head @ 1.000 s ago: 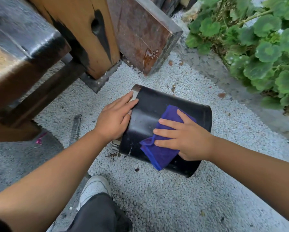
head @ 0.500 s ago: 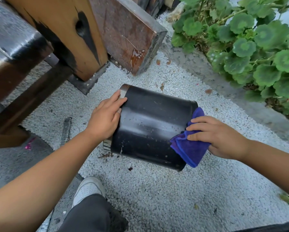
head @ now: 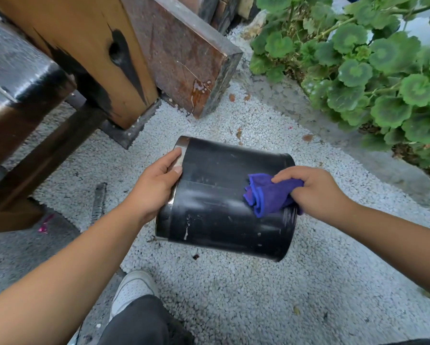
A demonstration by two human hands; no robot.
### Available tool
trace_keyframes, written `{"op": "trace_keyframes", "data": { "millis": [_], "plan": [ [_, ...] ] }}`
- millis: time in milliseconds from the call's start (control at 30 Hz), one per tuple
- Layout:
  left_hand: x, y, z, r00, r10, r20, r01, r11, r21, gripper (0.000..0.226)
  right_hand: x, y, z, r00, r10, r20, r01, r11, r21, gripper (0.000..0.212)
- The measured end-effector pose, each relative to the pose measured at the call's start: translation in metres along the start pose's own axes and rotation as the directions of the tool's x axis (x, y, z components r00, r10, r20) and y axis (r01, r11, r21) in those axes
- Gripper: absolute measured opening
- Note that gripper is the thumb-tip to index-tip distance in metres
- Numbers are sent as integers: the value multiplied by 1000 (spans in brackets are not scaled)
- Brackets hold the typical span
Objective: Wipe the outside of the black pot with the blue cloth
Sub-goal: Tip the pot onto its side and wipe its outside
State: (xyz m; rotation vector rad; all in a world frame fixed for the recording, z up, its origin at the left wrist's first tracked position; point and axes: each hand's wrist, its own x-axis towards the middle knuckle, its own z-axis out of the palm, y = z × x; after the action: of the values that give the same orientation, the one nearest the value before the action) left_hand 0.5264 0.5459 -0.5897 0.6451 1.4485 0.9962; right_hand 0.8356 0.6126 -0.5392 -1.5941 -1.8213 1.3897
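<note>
Black and glossy, the cylindrical plastic pot (head: 223,202) lies on its side on the pale gravel ground (head: 233,295), its metal-banded end toward the left and its other end toward the right; the left hand (head: 156,185) is clamped over the banded end, thumb on the upper wall and fingers wrapped out of sight behind the edge; the right hand (head: 316,192) is closed around a bunched blue-purple microfibre cloth (head: 268,195), which presses against the upper wall near the right end.

The likeliest trouble, as I judge it, is rolling; a round wall on loose stones has little to stop it, and a hard stroke across the curve could turn the pot out from under the left hand's grip; that hand holds one end only, so the far end may swing. The cloth is wadded rather than spread, so it touches a small patch; pale streaks and specks remain lower on the wall and could be missed. Grit is another risk; if the cloth's hanging edge drags the gravel, it may carry dust back onto the pot. The underside cannot be seen, so its condition is unknown; the white shoe (head: 131,290) sits close below.
</note>
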Motion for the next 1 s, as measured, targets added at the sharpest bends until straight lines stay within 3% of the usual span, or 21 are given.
{"op": "trace_keyframes", "data": {
  "millis": [167, 267, 333, 433, 500, 567, 600, 667, 733, 800, 933, 1000],
  "plan": [
    [2, 23, -6, 969, -247, 28, 249, 964, -88, 45, 20, -22, -24, 982, 118, 150, -109, 992, -70, 36],
    [8, 26, -4, 903, -418, -95, 418, 908, -28, 39, 37, -20, -18, 975, 192, 109, -189, 981, -37, 33],
    [9, 27, 2, 888, -448, -101, 447, 894, -31, 43, 46, -11, -12, 969, 241, 48, -239, 970, -44, 32],
    [7, 31, 10, 941, -310, -137, 308, 951, -38, 52, 56, -3, -6, 969, 243, -36, -246, 964, -106, 18],
    [-3, 33, 7, 976, -144, -161, 144, 990, -14, 48, 61, -3, -5, 971, 225, -81, -234, 963, -130, 13],
    [-22, 32, -3, 992, 76, -105, -63, 990, 123, 38, 66, -2, -1, 976, 182, -123, -202, 961, -187, 10],
    [-35, 31, -7, 985, 171, -31, -157, 951, 266, 38, 67, -2, 0, 977, 160, -141, -187, 960, -210, 10],
    [-57, 17, -7, 960, 245, 136, -279, 793, 542, 63, 69, 1, 3, 976, 138, -168, -174, 958, -226, 14],
    [-66, 8, -2, 946, 271, 181, -316, 628, 711, 76, 70, 4, 4, 972, 148, -185, -187, 959, -212, 17],
    [-59, 13, 2, 942, 288, 170, -311, 565, 765, 76, 71, 5, 4, 965, 183, -188, -212, 965, -154, 18],
    [-36, 29, 2, 962, 228, 148, -258, 594, 762, 69, 73, -4, -1, 950, 285, -128, -269, 955, 129, 17],
    [-31, 31, 3, 971, 195, 140, -232, 617, 752, 74, 77, -14, -8, 965, 225, -137, -217, 973, 76, 18]
  ]
}}
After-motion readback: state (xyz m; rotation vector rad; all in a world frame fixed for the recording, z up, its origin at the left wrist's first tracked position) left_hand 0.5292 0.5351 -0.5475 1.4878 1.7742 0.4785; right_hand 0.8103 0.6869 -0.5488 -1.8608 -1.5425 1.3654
